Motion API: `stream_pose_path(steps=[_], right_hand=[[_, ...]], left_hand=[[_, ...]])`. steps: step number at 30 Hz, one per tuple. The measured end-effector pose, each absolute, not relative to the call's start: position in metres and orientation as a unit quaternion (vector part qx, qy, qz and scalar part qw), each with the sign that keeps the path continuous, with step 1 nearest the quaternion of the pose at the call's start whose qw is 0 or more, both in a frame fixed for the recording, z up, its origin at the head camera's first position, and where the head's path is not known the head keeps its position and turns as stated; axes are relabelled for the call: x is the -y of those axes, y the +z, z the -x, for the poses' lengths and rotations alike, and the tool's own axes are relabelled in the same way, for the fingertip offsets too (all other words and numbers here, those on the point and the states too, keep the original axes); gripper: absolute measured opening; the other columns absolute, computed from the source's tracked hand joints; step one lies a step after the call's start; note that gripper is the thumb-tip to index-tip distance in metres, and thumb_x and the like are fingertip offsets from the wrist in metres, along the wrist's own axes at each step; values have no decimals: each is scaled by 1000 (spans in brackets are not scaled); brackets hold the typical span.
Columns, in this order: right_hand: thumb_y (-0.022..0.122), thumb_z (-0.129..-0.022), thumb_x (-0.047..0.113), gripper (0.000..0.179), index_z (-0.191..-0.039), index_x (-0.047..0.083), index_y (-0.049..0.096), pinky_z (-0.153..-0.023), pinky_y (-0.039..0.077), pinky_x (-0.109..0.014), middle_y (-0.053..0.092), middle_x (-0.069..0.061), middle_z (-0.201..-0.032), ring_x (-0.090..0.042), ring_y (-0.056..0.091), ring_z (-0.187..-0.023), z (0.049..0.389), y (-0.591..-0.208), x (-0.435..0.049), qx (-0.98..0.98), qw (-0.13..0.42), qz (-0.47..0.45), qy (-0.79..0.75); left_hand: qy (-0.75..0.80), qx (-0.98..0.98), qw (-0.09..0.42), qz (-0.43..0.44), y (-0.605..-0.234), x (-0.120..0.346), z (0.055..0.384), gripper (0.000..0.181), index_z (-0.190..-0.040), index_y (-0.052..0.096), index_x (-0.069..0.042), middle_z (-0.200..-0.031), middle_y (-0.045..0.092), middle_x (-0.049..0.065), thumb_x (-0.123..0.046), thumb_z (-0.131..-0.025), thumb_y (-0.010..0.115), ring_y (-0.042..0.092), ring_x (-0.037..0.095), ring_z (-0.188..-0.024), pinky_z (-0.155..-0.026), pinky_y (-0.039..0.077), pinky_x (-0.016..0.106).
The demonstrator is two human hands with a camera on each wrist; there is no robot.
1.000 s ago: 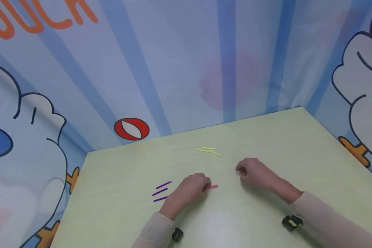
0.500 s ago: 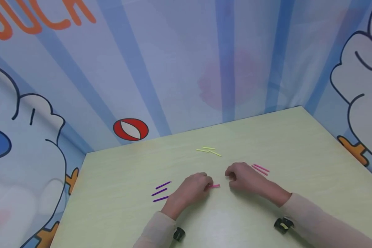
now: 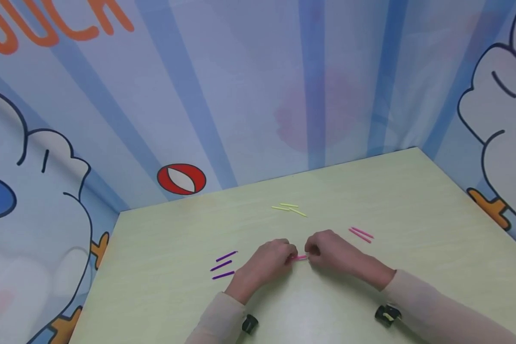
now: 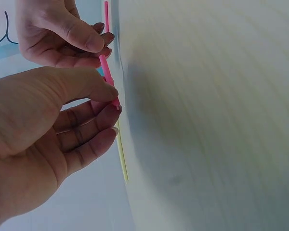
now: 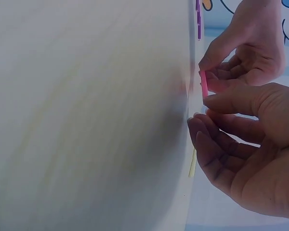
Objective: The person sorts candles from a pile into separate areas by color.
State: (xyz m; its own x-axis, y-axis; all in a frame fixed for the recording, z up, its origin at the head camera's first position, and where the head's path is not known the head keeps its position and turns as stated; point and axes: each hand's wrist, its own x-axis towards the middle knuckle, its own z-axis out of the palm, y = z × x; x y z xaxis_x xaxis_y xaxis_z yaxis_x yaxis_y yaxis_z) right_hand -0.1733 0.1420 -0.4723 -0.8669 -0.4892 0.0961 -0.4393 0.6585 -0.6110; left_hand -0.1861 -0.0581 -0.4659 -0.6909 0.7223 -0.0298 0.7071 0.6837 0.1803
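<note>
A thin pink stick [image 4: 106,67] is pinched between the thumb and index finger of my left hand [image 3: 270,260], low over the table. Its free end points right, toward my right hand [image 3: 333,251]. In the right wrist view, the right thumb tip [image 5: 211,101] comes right up to that end, while the index finger lies just below with a gap. The left wrist view shows the right fingers loosely curled around nothing. Two more pink sticks [image 3: 361,234] lie beyond the right hand. Several centimetres left of my left hand, three purple sticks [image 3: 223,263] lie roughly parallel.
Three yellow sticks [image 3: 289,209] lie farther back on the pale wooden table [image 3: 176,239]. A striped blue cloth backdrop [image 3: 258,95] with cartoon figures rises behind the table and at both sides. Black wrist devices [image 3: 387,315] hang under the sleeves.
My right hand has moved left and slightly down to the pink stick's free end, uncovering the two pink sticks on the right. My left hand keeps its hold and has barely shifted.
</note>
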Motion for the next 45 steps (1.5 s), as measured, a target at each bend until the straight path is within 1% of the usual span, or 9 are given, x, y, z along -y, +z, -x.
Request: stream_pose_path(steps=[3,10,15,21,32,38,42,45], right_hand=[[67,-79,-5,14,-75,9,68,-61,41,-22,53,9,-67,-5,45,-66,173,-473,-141,-908,33,266,-324],[67,-80,-5,18,-71,10,65,-58,37,-21,47,11,-63,-3,41,-63,172,-475,-140,-903,28,279,-324],[67,-79,-6,17,-72,9,66,-58,38,-20,47,11,-63,-3,41,-63,171,-476,-138,-903,26,284,-321],[67,-80,-5,15,-73,9,67,-59,38,-21,49,10,-64,-3,42,-63,171,-477,-137,-903,32,280,-323],[69,-81,-5,14,-74,7,69,-59,38,-21,50,11,-64,-3,42,-63,169,-476,-136,-901,28,290,-322],[70,-82,-4,14,-74,8,71,-57,38,-21,51,11,-63,-2,41,-62,169,-476,-136,-900,28,297,-317],[70,-82,-3,14,-75,9,72,-58,40,-21,54,11,-64,-2,43,-62,168,-476,-137,-900,27,297,-317],[70,-82,-4,15,-76,8,73,-59,42,-21,56,11,-65,-2,45,-62,168,-475,-137,-900,30,294,-321]], left_hand=[[78,-916,52,-390,-465,57,186,13,-101,75,-11,-83,63,-3,-6,-89,74,51,8,-73,-70,46,17],[77,-916,55,-390,-464,57,186,15,-103,76,-10,-87,65,-1,-6,-89,74,55,9,-76,-73,48,18],[79,-914,51,-394,-466,57,186,14,-102,76,-10,-86,65,-2,-6,-89,74,54,8,-76,-72,48,18],[77,-910,40,-405,-467,55,186,13,-100,75,-10,-86,66,-2,-4,-88,73,55,8,-75,-70,47,19],[81,-911,51,-401,-466,54,184,13,-99,75,-10,-87,67,-1,-4,-88,73,56,8,-77,-72,48,19],[79,-907,40,-411,-468,54,184,13,-98,76,-11,-87,68,-1,-3,-88,72,57,8,-77,-71,48,20],[76,-908,33,-410,-469,55,183,13,-99,75,-12,-86,65,-2,-4,-88,72,56,8,-75,-68,47,19],[71,-912,32,-404,-469,55,183,14,-100,76,-13,-87,65,-3,-7,-89,73,57,8,-77,-70,48,18]])
